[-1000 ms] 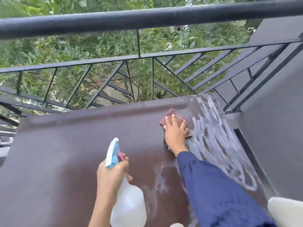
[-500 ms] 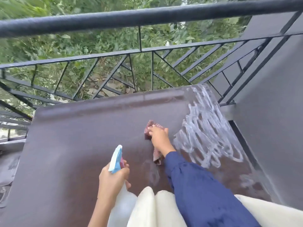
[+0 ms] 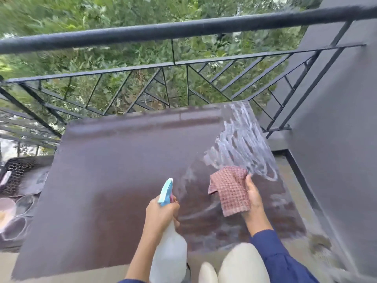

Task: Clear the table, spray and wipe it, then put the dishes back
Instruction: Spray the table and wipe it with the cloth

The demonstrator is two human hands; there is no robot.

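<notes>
One head-worn camera looks forward and steeply down across the brown table (image 3: pixel 114 180) from its near edge, close in. It faces the black railing (image 3: pixel 183 31) and the foliage (image 3: pixel 102 15) beyond (the wide-angle lens bows the top rail across the frame).

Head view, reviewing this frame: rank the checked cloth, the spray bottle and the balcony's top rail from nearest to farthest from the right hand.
1. checked cloth: held in the right hand itself, over the table's near right part.
2. spray bottle: to its left, gripped by the left hand.
3. top rail: far ahead, beyond the table.
</notes>
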